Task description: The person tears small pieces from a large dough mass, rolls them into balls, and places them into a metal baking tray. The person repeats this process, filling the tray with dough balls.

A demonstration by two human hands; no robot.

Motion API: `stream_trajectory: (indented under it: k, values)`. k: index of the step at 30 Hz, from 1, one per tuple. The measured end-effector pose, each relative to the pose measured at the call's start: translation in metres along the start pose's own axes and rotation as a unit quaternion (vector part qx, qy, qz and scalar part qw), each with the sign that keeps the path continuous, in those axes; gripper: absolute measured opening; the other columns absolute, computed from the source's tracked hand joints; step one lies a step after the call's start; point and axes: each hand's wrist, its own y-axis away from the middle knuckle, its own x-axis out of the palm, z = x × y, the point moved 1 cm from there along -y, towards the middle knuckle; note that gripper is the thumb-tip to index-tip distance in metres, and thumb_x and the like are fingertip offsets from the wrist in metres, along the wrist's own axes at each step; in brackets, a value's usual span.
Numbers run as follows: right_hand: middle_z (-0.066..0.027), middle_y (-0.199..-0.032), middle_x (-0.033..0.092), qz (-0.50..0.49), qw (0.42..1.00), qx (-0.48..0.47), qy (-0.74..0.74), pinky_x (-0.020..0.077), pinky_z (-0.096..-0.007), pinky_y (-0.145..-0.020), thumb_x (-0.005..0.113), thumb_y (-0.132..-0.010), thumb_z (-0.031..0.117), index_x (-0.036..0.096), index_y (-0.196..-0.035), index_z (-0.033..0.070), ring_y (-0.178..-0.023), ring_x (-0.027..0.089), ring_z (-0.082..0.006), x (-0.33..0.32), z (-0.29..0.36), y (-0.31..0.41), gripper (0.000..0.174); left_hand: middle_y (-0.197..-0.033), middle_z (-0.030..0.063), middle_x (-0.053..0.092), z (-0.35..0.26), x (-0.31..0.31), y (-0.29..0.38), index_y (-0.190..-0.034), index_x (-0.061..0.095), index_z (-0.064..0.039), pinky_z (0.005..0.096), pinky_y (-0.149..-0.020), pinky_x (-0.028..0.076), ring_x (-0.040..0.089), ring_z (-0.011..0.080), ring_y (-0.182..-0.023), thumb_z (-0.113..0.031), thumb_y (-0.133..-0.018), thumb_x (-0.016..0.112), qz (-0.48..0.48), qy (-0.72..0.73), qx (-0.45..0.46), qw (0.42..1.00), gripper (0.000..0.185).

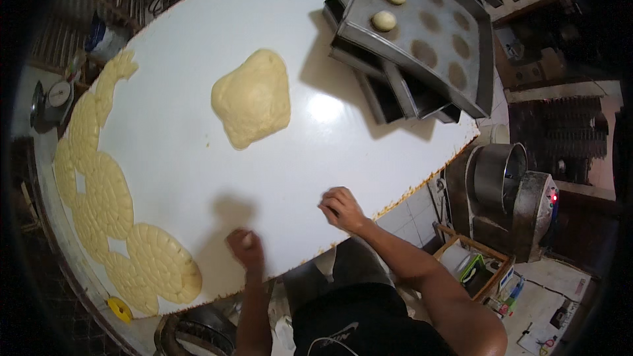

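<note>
My left hand (246, 247), blurred, is curled above the near part of the white table (277, 183); a pale spot shows at it, too unclear to name. Just right of it, my right hand (342, 209) rests at the tabletop with its fingers curled in; what lies under them is hidden. A large smooth lump of dough (254, 99) sits beyond both hands. Flat rounds of scored dough (163, 262) lie along the left edge. Two dough balls (384, 21) are in the top metal baking tray (442, 24) at the back right.
More metal trays (381, 99) are stacked crosswise under the top one. A yellow ring-shaped object (119, 309) is at the lower left edge. A dial scale (59, 94) stands off the left side. Right of the table are a machine with a metal bowl (497, 175) and a wooden box (474, 242).
</note>
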Motion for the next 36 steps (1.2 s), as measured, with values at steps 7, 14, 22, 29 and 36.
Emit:
stream_trajectory:
  k: [7, 14, 22, 29, 36]
  values:
    - [-0.0211, -0.126, 0.059, 0.125, 0.987, 0.052, -0.085, 0.0363, -0.0616, -0.121, 0.068, -0.085, 0.002, 0.058, -0.105, 0.002, -0.122, 0.058, -0.0411, 0.001, 0.014, 0.005, 0.022, -0.132, 0.0215, 0.063, -0.102, 0.049, -0.008, -0.129, 0.062, 0.006, 0.0493, -0.108, 0.05, 0.061, 0.0391, -0.121, -0.009, -0.093, 0.071, -0.124, -0.037, -0.076, 0.989, 0.04]
    - [-0.0182, -0.138, 0.063, 0.217, 0.928, 0.204, -0.226, 0.0524, -0.0444, -0.109, 0.076, -0.086, 0.003, 0.064, -0.133, 0.003, -0.128, 0.062, -0.0379, -0.12, -0.016, -0.006, 0.048, -0.133, 0.0195, 0.066, -0.159, 0.026, -0.028, -0.137, 0.059, 0.009, 0.0425, -0.11, 0.051, 0.064, 0.0275, -0.125, 0.003, -0.092, 0.073, -0.06, 0.218, -0.359, 0.906, 0.047]
    - [-0.0185, -0.125, 0.067, 0.011, 0.987, 0.158, 0.018, 0.0532, -0.0465, -0.099, 0.078, -0.078, 0.006, 0.067, -0.122, 0.0, -0.115, 0.067, -0.037, -0.387, -0.078, -0.184, 0.046, -0.129, 0.0161, 0.07, -0.436, 0.124, -0.275, -0.133, 0.064, 0.004, 0.0393, -0.107, 0.053, 0.067, 0.0252, -0.122, -0.001, -0.086, 0.077, 0.236, 0.251, 0.042, 0.938, 0.049]
    - [-0.0222, -0.132, 0.061, 0.061, 0.981, 0.08, 0.167, 0.0462, -0.0475, -0.109, 0.077, -0.08, 0.007, 0.061, -0.133, 0.001, -0.13, 0.055, -0.042, -0.4, -0.097, -0.204, 0.056, -0.131, 0.0224, 0.067, -0.502, 0.26, -0.34, -0.14, 0.059, 0.0, 0.044, -0.109, 0.049, 0.061, 0.0396, -0.128, -0.013, -0.076, 0.083, 0.359, -0.059, 0.264, 0.893, 0.07]
    - [-0.0153, -0.096, 0.067, -0.172, 0.981, 0.091, -0.015, 0.0509, -0.0457, -0.084, 0.071, -0.083, 0.0, 0.065, -0.1, 0.003, -0.091, 0.064, -0.0323, -0.309, -0.04, -0.058, 0.019, -0.143, 0.0201, 0.058, -0.434, 0.161, -0.268, -0.143, 0.053, 0.001, 0.0449, -0.111, 0.047, 0.056, 0.0365, -0.134, -0.005, -0.078, 0.085, 0.133, 0.179, 0.201, 0.954, 0.072]
